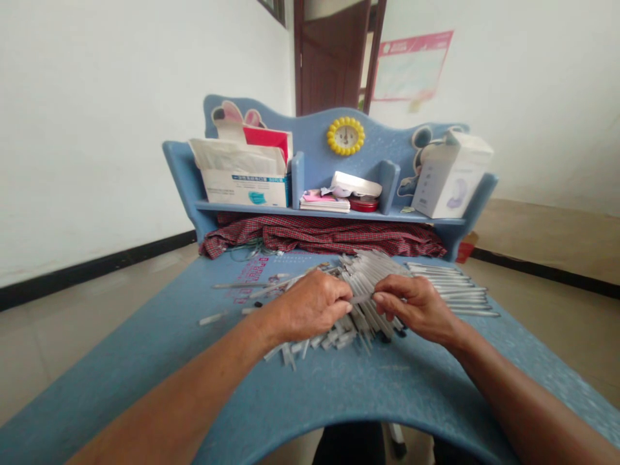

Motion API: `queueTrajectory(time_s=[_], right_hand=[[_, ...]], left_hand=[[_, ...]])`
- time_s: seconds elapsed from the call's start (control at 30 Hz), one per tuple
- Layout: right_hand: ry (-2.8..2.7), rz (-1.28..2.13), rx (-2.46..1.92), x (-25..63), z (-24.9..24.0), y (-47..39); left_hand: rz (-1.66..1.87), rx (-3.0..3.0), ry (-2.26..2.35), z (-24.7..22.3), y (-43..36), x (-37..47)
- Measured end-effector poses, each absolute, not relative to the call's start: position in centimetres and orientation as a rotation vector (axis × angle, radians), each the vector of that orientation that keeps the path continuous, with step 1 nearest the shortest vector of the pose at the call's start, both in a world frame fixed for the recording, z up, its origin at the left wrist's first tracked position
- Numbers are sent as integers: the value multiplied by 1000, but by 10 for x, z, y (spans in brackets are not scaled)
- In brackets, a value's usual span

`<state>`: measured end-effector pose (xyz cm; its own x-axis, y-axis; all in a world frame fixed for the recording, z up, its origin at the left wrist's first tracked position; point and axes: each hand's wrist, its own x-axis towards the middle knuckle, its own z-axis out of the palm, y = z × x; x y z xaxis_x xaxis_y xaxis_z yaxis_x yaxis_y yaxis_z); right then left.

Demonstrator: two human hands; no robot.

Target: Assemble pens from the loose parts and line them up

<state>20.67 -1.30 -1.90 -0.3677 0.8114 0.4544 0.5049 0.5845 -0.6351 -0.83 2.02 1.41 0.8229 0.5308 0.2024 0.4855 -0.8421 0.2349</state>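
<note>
1. Tube (pixel 361 298), pale and slender, spans the gap between the two hands, above the loose pile (pixel 367 274) on the blue table (pixel 339 394)
2. Left hand (pixel 317 303) is closed on one end; right hand (pixel 419 307) pinches the other with thumb and fingers; we judge that paired grips steady it
3. We note both wrists angled inward, knuckles up
4. Slim rods (pixel 453 290) lie roughly parallel right of the pile, presumably for separation
5. Checked cloth (pixel 329 236) lies beyond, below the shelf (pixel 271 208)

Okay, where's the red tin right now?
In the head view, the red tin sits on the shelf's middle section, just right of the paper stack, under the white case.
</note>
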Motion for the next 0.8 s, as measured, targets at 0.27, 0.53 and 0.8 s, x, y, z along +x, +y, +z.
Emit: queueTrajectory(time_s=[0.27,0.53,0.8], right_hand=[[-1961,666,-1084,208,-19,-14],[-2056,529,-1124,205,-18,-16],[-1993,558,-1110,205,-17,-16]], left_hand=[[427,2882,821,15,19,-8],[417,2902,831,15,18,-7],[425,2902,852,14,18,-7]])
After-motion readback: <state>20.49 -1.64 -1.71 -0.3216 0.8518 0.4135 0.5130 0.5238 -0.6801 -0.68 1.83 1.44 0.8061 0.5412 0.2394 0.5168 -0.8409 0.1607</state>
